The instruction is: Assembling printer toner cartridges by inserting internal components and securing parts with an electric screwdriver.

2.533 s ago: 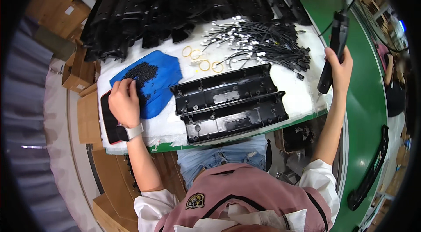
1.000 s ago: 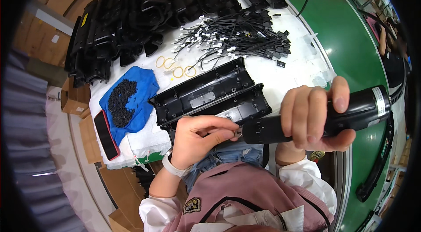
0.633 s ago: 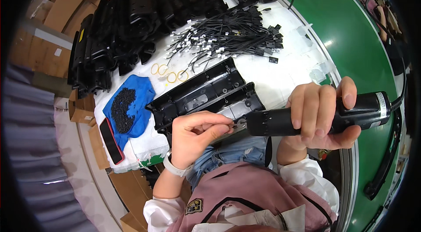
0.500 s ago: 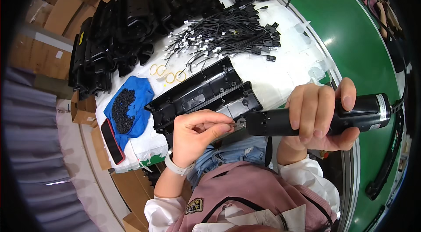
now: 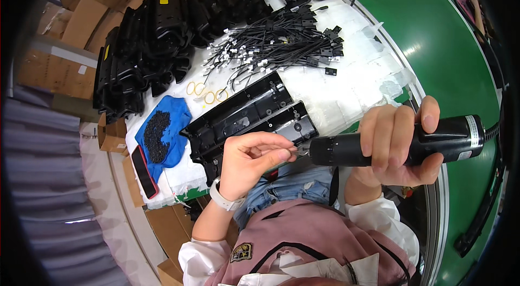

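My right hand [image 5: 398, 145] is wrapped around a black electric screwdriver [image 5: 341, 149], which lies level with its nose pointing left. At that nose, the thumb and fingers of my left hand [image 5: 252, 160] pinch the thin metal screwdriver bit [image 5: 302, 152]. The bit's tip is hidden in the fingers, and I cannot tell whether a screw is there too. Just beyond my left hand, two long black plastic shells [image 5: 241, 110] lie side by side on the table, their hollow, studded insides facing up. Part of the nearer shell is covered by my hand.
Small black screws [image 5: 157, 134] lie heaped on a blue cloth [image 5: 176, 148], beside a phone [image 5: 143, 171]. Farther back are a pile of black cables [image 5: 281, 42], several yellowish rings [image 5: 210, 97] and stacked black shells [image 5: 170, 21]. The screwdriver's cord [image 5: 492, 132] runs off right.
Both hands keep their hold on the bit and the screwdriver. My left fingertips and the screwdriver's nose have shifted slightly right in view, and the table's things have shifted a little too.
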Available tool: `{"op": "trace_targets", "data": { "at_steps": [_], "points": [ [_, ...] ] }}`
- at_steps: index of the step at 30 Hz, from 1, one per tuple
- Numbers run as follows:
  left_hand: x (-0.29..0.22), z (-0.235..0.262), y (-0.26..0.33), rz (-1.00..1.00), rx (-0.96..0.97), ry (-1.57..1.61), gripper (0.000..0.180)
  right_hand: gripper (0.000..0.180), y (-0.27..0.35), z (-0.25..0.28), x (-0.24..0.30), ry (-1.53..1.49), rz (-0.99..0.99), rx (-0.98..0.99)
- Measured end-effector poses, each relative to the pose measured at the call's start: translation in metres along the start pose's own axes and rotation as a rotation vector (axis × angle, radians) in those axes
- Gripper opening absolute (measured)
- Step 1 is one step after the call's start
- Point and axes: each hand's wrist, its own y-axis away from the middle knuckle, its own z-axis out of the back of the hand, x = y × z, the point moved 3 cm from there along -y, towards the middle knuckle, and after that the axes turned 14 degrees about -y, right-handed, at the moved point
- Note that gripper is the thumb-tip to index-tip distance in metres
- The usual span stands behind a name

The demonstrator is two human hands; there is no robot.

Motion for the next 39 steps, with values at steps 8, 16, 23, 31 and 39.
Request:
{"op": "trace_targets", "data": {
  "at_steps": [8,16,23,31,39],
  "points": [
    [-0.016,-0.02,-0.013,-0.102,0.185,-0.043,0.028,0.033,-0.003,-0.001,0.019,-0.127,0.068,-0.046],
    [-0.053,0.01,-0.189,-0.771,-0.352,-1.517,0.023,0.036,-0.003,0.013,0.043,-0.091,-0.003,0.008],
    [-0.056,0.026,-0.246,-0.667,-0.29,-1.505,0.013,0.033,0.004,0.017,0.059,-0.02,0.009,-0.093],
    [-0.151,0.079,-0.161,-1.087,-0.674,-0.636,0.006,0.034,0.001,0.012,0.04,-0.075,-0.052,-0.127],
    [-0.118,0.139,-0.056,-0.921,-0.791,-1.208,0.011,0.034,-0.002,-0.002,0.0,0.037,-0.134,-0.038]
  ]
}}
